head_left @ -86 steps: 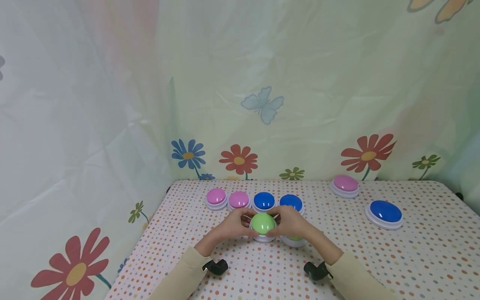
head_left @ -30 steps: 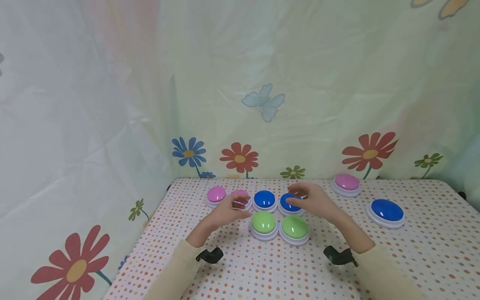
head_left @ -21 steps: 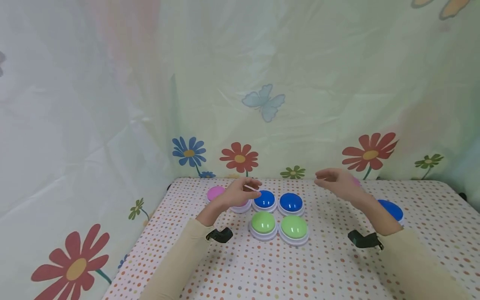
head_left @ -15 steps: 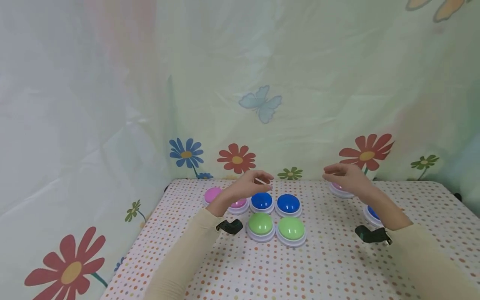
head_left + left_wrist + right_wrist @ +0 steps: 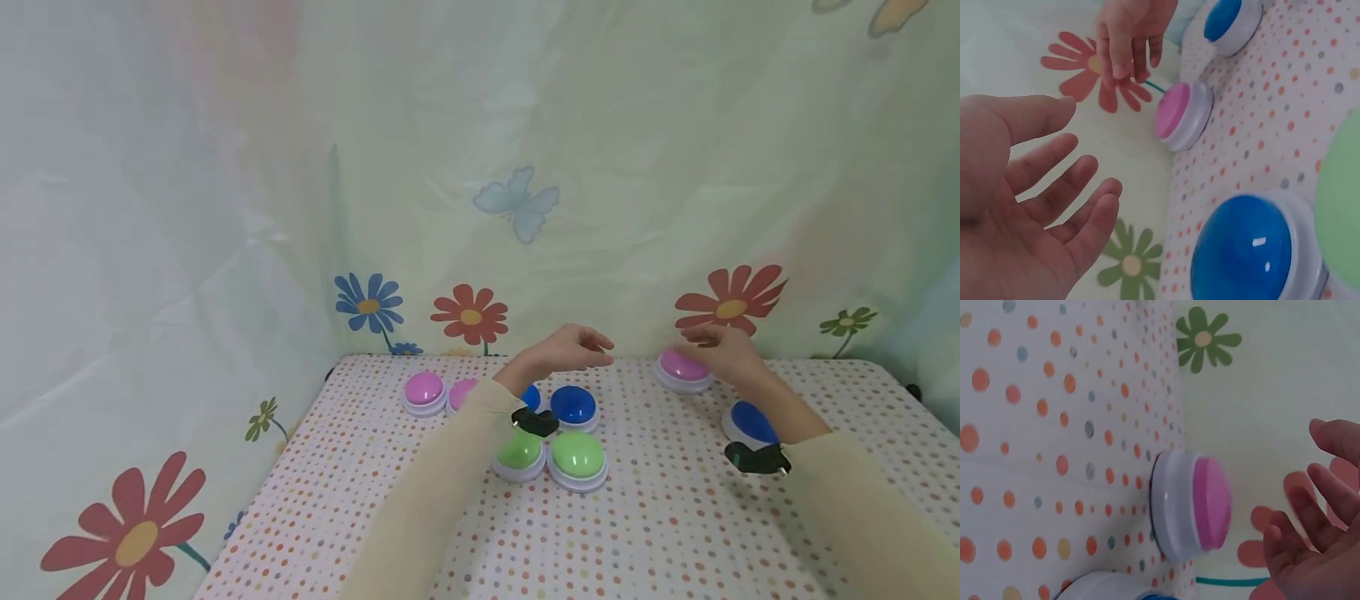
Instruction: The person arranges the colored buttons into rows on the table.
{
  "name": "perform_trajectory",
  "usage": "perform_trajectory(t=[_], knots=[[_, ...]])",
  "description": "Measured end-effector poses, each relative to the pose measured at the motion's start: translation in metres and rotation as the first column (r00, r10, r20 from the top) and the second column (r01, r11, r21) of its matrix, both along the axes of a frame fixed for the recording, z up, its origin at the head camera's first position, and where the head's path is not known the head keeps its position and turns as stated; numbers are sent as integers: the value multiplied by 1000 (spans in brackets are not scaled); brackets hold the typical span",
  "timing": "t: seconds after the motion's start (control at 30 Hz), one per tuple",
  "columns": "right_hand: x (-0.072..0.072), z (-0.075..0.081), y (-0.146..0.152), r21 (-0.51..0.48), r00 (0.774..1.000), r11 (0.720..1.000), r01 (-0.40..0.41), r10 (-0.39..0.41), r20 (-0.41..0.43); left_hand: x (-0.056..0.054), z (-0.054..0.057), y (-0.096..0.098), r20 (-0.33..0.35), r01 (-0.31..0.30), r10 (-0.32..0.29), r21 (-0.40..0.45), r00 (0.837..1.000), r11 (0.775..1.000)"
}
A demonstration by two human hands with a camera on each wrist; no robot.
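My right hand (image 5: 723, 354) hangs just over the pink dome button (image 5: 678, 367) at the back right, its fingers loosely bent and holding nothing. In the right wrist view, that pink button (image 5: 1210, 503) on its white base shows a gap to the fingers (image 5: 1310, 515). My left hand (image 5: 573, 348) is raised behind the blue button (image 5: 573, 405), palm toward the right and fingers apart. The left wrist view shows the left hand (image 5: 1041, 187) touching nothing, with the blue button (image 5: 1241, 250) below it. My left sleeve partly covers another blue button (image 5: 532, 397).
Two green buttons (image 5: 577, 455) stand in front of the blue pair. Two pink buttons (image 5: 423, 389) sit at the left, one partly behind my sleeve. Another blue button (image 5: 752, 422) lies by my right wrist. A printed curtain (image 5: 615, 208) rises behind the dotted table (image 5: 637, 533).
Both hands let go of the left green button, now beside the other green one. The right hand moved right to the far pink button; the left hand rose and followed rightward over the blue ones.
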State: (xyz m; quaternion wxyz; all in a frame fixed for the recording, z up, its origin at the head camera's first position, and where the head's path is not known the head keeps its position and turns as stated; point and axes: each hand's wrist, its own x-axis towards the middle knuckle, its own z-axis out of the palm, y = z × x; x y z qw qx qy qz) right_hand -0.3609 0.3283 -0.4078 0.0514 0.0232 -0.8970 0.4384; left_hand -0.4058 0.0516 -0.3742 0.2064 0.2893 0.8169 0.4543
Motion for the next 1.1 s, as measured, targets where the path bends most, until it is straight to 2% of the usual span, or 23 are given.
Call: perform_trajectory(t=[0.13, 0.23, 0.33, 0.43, 0.63, 0.7, 0.77, 0.97, 1.1], knots=[[-4, -10, 9, -12, 999, 999, 33, -33, 0, -4, -8, 25, 61, -23, 20, 39, 998, 999], [-7, -18, 15, -10, 996, 996, 86, -86, 15, -9, -14, 42, 99, -43, 36, 70, 994, 997], [-10, -24, 18, -14, 990, 991, 133, -133, 47, -14, -24, 57, 117, -74, 64, 88, 991, 993], [-12, -29, 21, -33, 987, 990, 140, -137, 83, -18, -36, 69, 116, -124, 115, 75, 987, 989], [-13, -35, 30, -51, 985, 994, 98, -90, 146, -24, -61, 97, 15, -217, 217, -1, 976, 976], [-11, -37, 34, -36, 983, 995, 91, -84, 161, -24, -68, 107, -26, -236, 235, -15, 972, 972], [-10, -39, 35, -36, 982, 996, 81, -73, 173, -22, -73, 115, -36, -270, 269, -25, 963, 963], [-13, -49, 32, -44, 982, 997, 67, -58, 178, -15, -83, 125, -21, -333, 334, 23, 942, 943], [-20, -50, 27, -36, 980, 997, 71, -63, 188, -15, -88, 126, -62, -319, 323, 69, 944, 945]])
